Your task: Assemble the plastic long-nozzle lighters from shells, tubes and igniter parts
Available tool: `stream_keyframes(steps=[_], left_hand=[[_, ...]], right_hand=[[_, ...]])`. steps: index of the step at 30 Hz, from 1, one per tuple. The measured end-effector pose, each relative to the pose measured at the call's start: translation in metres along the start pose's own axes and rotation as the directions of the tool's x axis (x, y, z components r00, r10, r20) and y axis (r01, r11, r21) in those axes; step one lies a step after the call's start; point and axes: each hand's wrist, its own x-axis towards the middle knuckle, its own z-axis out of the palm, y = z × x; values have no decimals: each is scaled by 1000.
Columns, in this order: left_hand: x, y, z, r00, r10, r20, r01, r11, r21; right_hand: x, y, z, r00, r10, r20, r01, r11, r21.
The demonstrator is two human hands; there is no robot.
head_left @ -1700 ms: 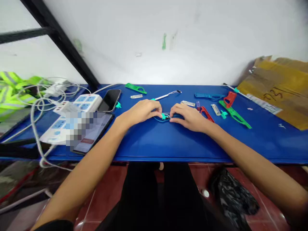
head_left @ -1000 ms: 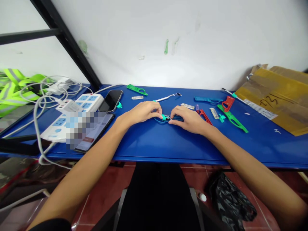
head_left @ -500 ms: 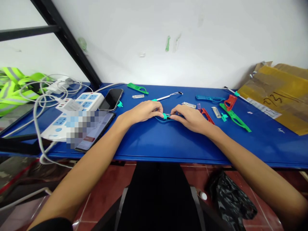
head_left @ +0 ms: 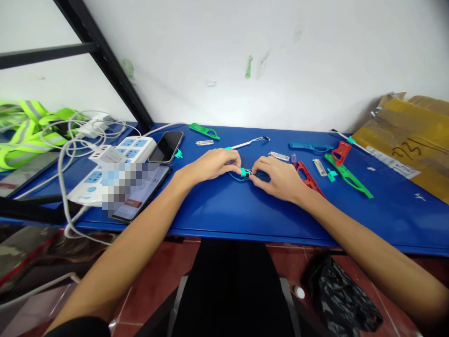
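My left hand [head_left: 220,164] pinches a small bright green plastic piece [head_left: 242,172] between thumb and fingertips, low over the blue table. Facing it, my right hand [head_left: 277,178] has thumb and forefinger closed on thin white wires [head_left: 248,170] with a small dark end, right beside the green piece. A blue plastic part [head_left: 261,176] lies under the fingers, partly hidden by my right hand. Just beyond my left hand is a thin white stick [head_left: 242,144] with wires and a black tip. Past my right hand lies a small clear-and-metal strip [head_left: 279,156].
Red [head_left: 310,179], green [head_left: 351,178] and blue plastic handles [head_left: 308,147] lie to the right, before a taped cardboard box [head_left: 410,140]. On the left are a phone [head_left: 166,146], a tablet-like device [head_left: 145,192], a power strip [head_left: 138,147] and looped white cables [head_left: 61,178].
The view has shifted slightly, so everything sits a little further right and lower. My right fingers have shifted slightly at the wires; my left hand keeps its pinch on the green piece.
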Motion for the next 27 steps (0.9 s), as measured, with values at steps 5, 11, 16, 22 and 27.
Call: stream_keyframes(steps=[5, 11, 16, 22, 27], left_hand=[[-1, -1, -1, 1000, 11, -19, -10, 998, 56], [1, -1, 1, 999, -15, -28, 17, 998, 63], [2, 0, 1, 1000, -1, -30, 2, 999, 38], [-1, 4, -4, 999, 40, -17, -38, 997, 70], [-2, 6, -5, 999, 33, -29, -30, 994, 101]], right_hand=[[0, 0, 3, 1000, -18, -2, 18, 1000, -19], [-1, 4, 3, 999, -37, 10, 37, 999, -7], [-1, 6, 5, 1000, -31, 7, 31, 999, 15], [1, 12, 4, 999, -31, 11, 30, 998, 55], [0, 15, 0, 996, -73, 47, 71, 996, 56]])
